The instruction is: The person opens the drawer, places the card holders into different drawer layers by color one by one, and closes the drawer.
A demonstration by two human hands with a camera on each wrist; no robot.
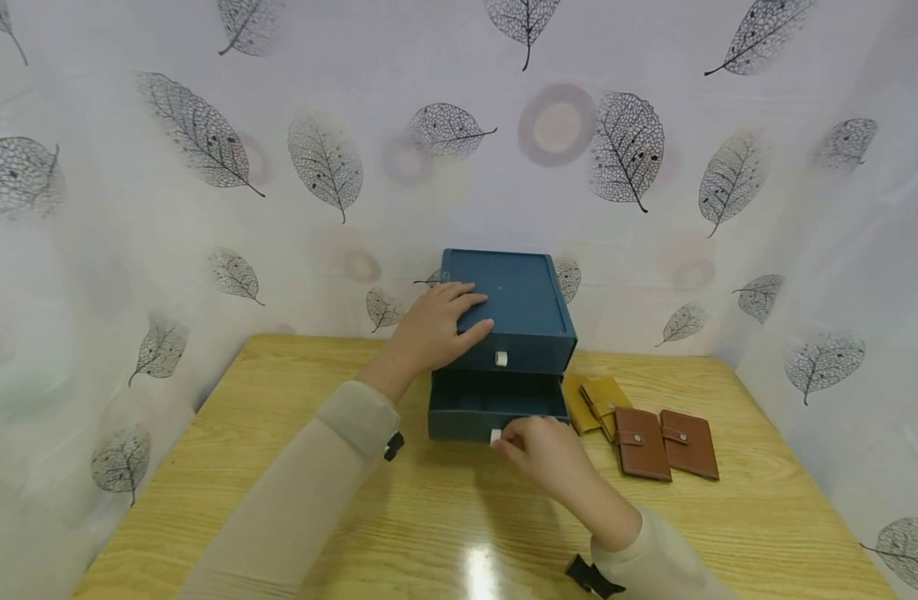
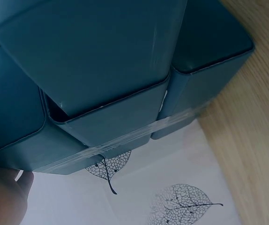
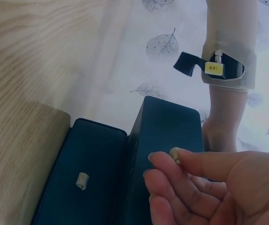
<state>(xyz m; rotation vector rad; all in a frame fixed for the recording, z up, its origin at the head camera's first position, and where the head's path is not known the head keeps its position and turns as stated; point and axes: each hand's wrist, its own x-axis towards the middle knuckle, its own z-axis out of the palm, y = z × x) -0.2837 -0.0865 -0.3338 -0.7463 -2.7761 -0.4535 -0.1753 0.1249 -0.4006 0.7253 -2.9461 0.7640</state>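
A dark blue drawer box [image 1: 507, 292] stands toward the back of the table, its lower drawer [image 1: 459, 427] pulled out and its upper drawer pushed in. My left hand [image 1: 436, 329] rests on the left part of the box's top, fingers spread. With thumb and finger my right hand [image 1: 549, 450] pinches the white knob [image 1: 495, 436] of the lower drawer. A second white knob [image 1: 501, 358] is on the upper drawer's front. In the right wrist view, the pinched knob [image 3: 174, 153] shows between thumb and fingertip. The left wrist view shows the box's side.
Right of the box lie yellow wallets [image 1: 607, 398] and two brown wallets [image 1: 642, 443], each with a snap strap. All stand on a light wood table [image 1: 759, 508]. Behind it hangs a pale curtain [image 1: 398, 67] printed with leaves.
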